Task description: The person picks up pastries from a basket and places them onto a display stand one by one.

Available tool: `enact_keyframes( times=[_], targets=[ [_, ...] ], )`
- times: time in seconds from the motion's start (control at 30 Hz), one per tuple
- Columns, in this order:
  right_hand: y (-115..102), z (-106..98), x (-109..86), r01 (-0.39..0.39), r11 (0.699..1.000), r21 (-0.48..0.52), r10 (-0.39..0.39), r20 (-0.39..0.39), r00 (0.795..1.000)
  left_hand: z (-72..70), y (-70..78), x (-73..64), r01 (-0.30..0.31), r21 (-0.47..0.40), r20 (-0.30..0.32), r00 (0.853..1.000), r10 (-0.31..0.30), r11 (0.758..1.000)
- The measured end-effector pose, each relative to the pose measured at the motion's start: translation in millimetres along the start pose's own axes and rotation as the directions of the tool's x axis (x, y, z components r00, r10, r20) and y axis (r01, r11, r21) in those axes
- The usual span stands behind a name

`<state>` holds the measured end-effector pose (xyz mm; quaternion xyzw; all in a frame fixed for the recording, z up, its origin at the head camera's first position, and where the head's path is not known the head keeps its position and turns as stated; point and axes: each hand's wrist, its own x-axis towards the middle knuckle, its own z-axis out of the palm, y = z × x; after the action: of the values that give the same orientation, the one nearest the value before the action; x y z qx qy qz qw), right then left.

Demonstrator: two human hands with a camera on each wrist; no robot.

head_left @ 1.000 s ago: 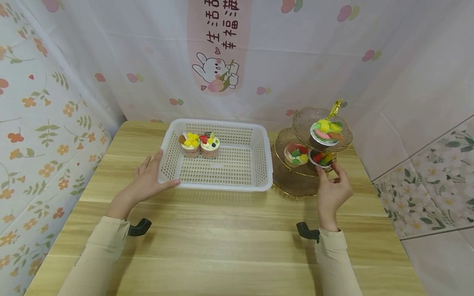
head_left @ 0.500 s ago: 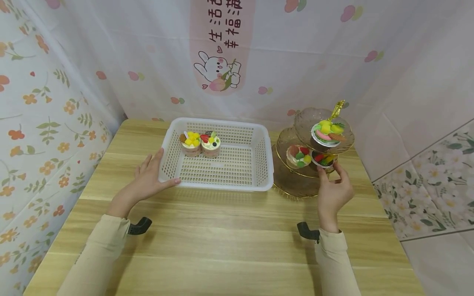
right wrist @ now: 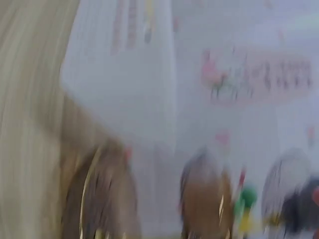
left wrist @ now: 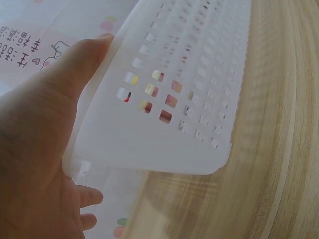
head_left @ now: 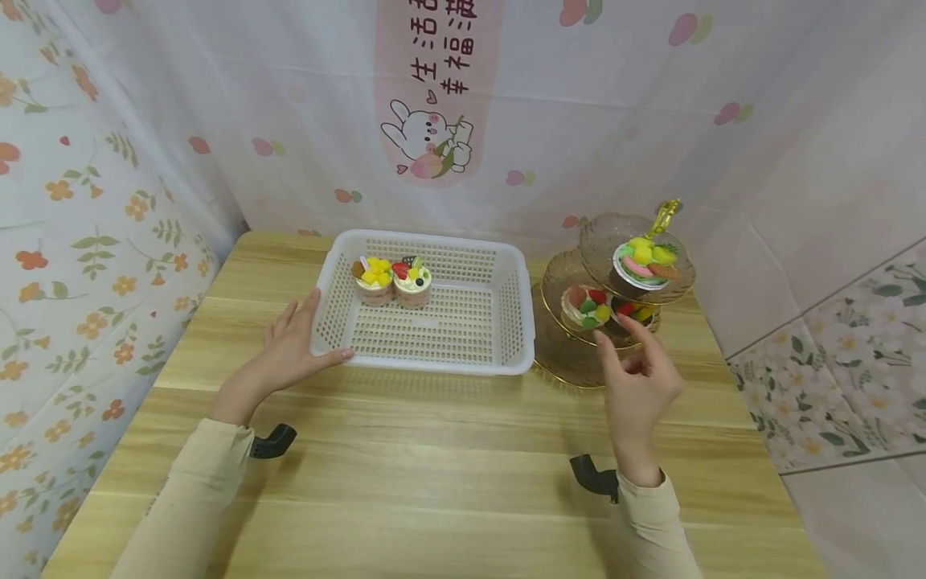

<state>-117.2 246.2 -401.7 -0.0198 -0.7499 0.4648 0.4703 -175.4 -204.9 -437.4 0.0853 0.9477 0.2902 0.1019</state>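
In the head view my left hand (head_left: 285,346) holds the near left corner of a white plastic basket (head_left: 427,366), thumb along the front and fingers at the left side. The left wrist view shows the thumb at the basket rim (left wrist: 149,154). Two dessert cups, one mango-topped (head_left: 374,291) and one strawberry-topped (head_left: 412,288), stand inside. My right hand (head_left: 640,386), thumb and index finger apart with nothing between them, is in front of a gold-rimmed tiered stand (head_left: 571,366). Its middle tier bears a fruit tart (head_left: 582,310) and a dark fruit cupcake (head_left: 624,307), partly hidden by my fingers.
A fruit-topped cupcake (head_left: 640,265) sits on the stand's upper tier, near the gold handle (head_left: 664,215). The stand is close beside the basket's right end. Printed cloth (head_left: 289,96) hangs behind the wooden table (head_left: 434,482). The right wrist view is blurred.
My right hand has let go of the dark fruit cupcake on the middle tier and drawn back toward me and slightly left. My left hand and the basket stay put.
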Motion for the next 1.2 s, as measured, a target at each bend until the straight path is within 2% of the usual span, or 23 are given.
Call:
enact_keyframes(
  times=[0.07, 0.17, 0.2, 0.3, 0.4, 0.5, 0.6, 0.7, 0.77, 0.87, 0.9, 1.2],
  targets=[
    [-12.9, 14.1, -1.3, 0.018, 0.995, 0.096, -0.029, 0.112, 0.993, -0.8, -0.4, 0.0, 0.001, -0.001, -0.002, 1.000, -0.001, 1.000],
    [-30.0, 41.4, 2.8, -0.025, 0.981, 0.192, -0.027, 0.264, 0.964, -1.7, -1.0, 0.2, 0.004, 0.001, -0.005, 1.000, -0.004, 1.000],
    [-35.1, 52.1, 5.7, -0.051, 0.973, 0.223, -0.022, 0.311, 0.950, -1.9, -1.1, 0.3, 0.004, 0.005, -0.005, 1.000, -0.004, 1.000],
    [-49.2, 87.5, 16.7, -0.113, 0.968, 0.223, 0.009, 0.422, 0.907, -2.4, -1.1, 0.6, 0.009, 0.004, 0.000, 1.000, -0.009, 1.000],
    [-58.6, 126.7, 27.7, -0.188, 0.958, 0.216, 0.050, 0.520, 0.852, -2.6, -1.4, 0.6, 0.010, 0.005, 0.006, 1.000, -0.010, 1.000],
    [-58.1, 166.7, 35.5, -0.251, 0.951, 0.183, 0.091, 0.608, 0.789, -1.9, -2.4, 1.1, 0.012, 0.008, 0.009, 1.000, -0.012, 1.000],
    [-48.2, 201.3, 36.9, -0.292, 0.948, 0.130, 0.130, 0.678, 0.724, -0.7, -3.2, 1.8, 0.009, 0.012, 0.009, 1.000, -0.009, 1.000],
    [-33.3, 225.8, 32.2, -0.321, 0.946, 0.047, 0.189, 0.724, 0.664, 0.3, -3.0, 2.3, 0.006, 0.014, 0.008, 1.000, -0.006, 1.000],
    [-22.8, 238.4, 27.3, -0.341, 0.940, -0.014, 0.234, 0.751, 0.617, 0.2, -2.1, 2.2, 0.004, 0.011, 0.006, 1.000, -0.005, 1.000],
    [-10.7, 250.9, 19.5, -0.368, 0.925, -0.098, 0.295, 0.797, 0.527, -0.3, -1.4, 1.2, 0.013, 0.006, 0.006, 1.000, -0.013, 1.000],
    [-6.9, 253.8, 16.9, -0.360, 0.925, -0.122, 0.303, 0.809, 0.503, -0.5, -1.5, 1.1, 0.014, 0.003, 0.006, 1.000, -0.014, 1.000],
    [19.3, 258.6, -3.4, -0.312, 0.912, -0.266, 0.363, 0.878, 0.313, 0.9, -2.0, 0.7, 0.005, -0.004, 0.000, 1.000, -0.005, 1.000]
  ],
)
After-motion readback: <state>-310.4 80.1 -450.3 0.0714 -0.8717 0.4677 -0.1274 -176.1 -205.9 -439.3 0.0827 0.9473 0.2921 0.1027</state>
